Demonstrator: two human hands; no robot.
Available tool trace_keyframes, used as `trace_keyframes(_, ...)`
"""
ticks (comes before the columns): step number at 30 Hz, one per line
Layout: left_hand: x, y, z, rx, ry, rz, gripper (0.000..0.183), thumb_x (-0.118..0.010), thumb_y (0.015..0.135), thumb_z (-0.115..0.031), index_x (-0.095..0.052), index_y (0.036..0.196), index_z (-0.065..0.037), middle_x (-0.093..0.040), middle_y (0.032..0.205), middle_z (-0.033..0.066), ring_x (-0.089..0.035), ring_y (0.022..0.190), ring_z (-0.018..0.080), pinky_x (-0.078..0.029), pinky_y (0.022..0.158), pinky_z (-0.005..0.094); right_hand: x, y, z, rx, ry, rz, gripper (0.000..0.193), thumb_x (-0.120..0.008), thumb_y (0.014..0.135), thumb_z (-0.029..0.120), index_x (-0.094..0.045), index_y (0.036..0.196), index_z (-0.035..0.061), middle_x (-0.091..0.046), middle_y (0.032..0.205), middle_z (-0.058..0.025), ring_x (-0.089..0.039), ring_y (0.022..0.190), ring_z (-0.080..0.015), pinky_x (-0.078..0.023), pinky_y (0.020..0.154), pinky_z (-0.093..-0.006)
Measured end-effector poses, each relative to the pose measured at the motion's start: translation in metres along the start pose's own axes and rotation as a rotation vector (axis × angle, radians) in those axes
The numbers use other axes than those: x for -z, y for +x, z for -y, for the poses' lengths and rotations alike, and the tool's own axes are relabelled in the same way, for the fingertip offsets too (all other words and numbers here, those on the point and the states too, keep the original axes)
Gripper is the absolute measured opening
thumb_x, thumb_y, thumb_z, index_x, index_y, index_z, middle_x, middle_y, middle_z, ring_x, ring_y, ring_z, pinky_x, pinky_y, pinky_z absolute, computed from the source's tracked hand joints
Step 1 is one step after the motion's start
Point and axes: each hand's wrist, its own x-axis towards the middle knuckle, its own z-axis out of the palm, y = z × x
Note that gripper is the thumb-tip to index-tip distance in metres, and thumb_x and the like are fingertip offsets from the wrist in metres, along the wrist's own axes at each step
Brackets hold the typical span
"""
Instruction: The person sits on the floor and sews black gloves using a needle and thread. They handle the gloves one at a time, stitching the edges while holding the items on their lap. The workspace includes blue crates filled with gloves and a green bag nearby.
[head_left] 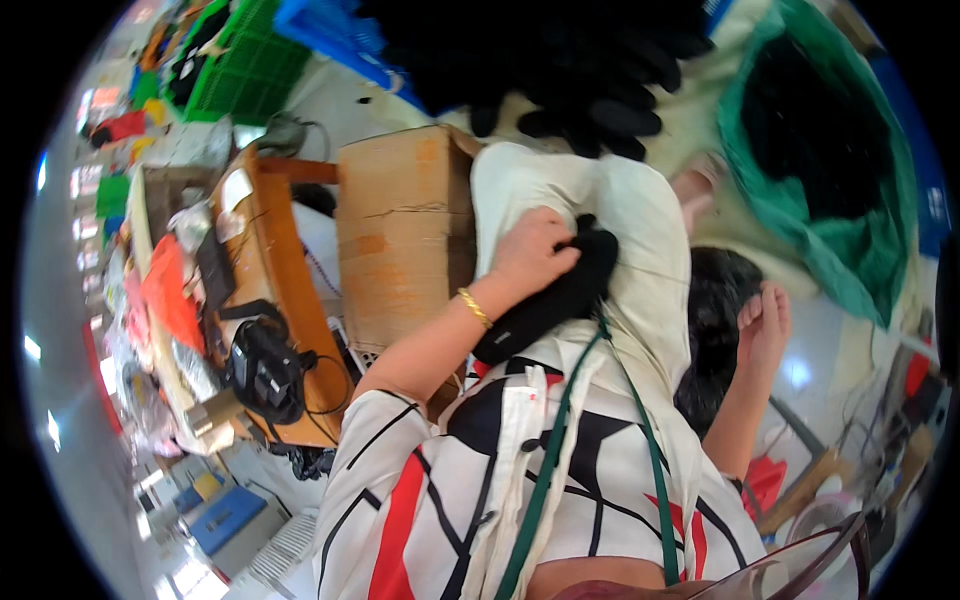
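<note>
Across my lap lies a long, rounded, black slipper-like piece. My left hand holds its far end, thumb on top and fingers curled. A gold-coloured bracelet circles that wrist. Out to the right, my right hand has its fingers bent and pressed together; whether anything is in them is hidden. It is beside a shiny black plastic bag. Beyond my knees, a pile of similar black pieces spills over a blue crate.
A cardboard box stands against my left side. Further left is a wooden table bearing a black bag-like item. A green sack holding black things stands at the far right. A green crate is at the far left.
</note>
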Motion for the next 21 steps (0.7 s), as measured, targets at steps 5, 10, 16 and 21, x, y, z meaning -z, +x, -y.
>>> trace_keyframes(5, -0.003, -0.006, 0.008, 0.169, -0.074, 0.087, 0.023, -0.076, 0.075, -0.017, -0.064, 0.079, 0.002, -0.059, 0.089, 0.012, -0.058, 0.079, 0.0247, -0.048, 0.071, 0.0334, 0.031, -0.027, 0.089, 0.208, 0.549, 0.252, 0.013, -0.046, 0.102, 0.011, -0.054, 0.1, 0.0023, -0.042, 0.055, 0.0064, -0.036, 0.053, -0.0066, -0.028, 0.041, -0.0193)
trace_keyframes(10, 0.001, 0.007, -0.013, 0.305, -0.209, 0.132, 0.026, -0.076, 0.078, -0.022, -0.064, 0.078, 0.001, -0.062, 0.086, 0.0116, -0.057, 0.071, 0.0177, -0.047, 0.065, 0.0297, -0.019, -0.07, 0.114, 0.453, 0.426, 0.69, 0.006, -0.055, 0.097, 0.005, -0.052, 0.092, 0.0021, -0.05, 0.05, 0.0037, -0.05, 0.057, -0.0085, -0.044, 0.048, -0.0147)
trace_keyframes(16, 0.011, 0.02, -0.059, 0.302, 0.147, 0.411, 0.037, -0.069, 0.08, -0.038, -0.068, 0.067, -0.003, -0.063, 0.066, 0.0137, -0.06, 0.062, 0.0315, -0.05, 0.061, 0.0366, -0.055, -0.048, 0.109, 0.213, 0.512, 1.586, 0.017, -0.063, 0.091, 0.001, -0.053, 0.102, -0.0046, -0.063, 0.069, -0.0123, -0.067, 0.076, -0.0239, -0.057, 0.068, -0.0327)
trace_keyframes(21, 0.0, 0.008, -0.022, 0.418, -0.276, 0.437, 0.022, -0.072, 0.076, -0.024, -0.071, 0.074, -0.002, -0.069, 0.073, 0.0127, -0.061, 0.056, 0.0217, -0.051, 0.057, 0.0354, -0.023, -0.023, 0.059, 0.192, 0.533, 2.208, 0.018, -0.06, 0.092, 0.006, -0.055, 0.09, -0.0111, -0.064, 0.085, -0.0187, -0.067, 0.08, -0.0328, -0.056, 0.073, -0.0381)
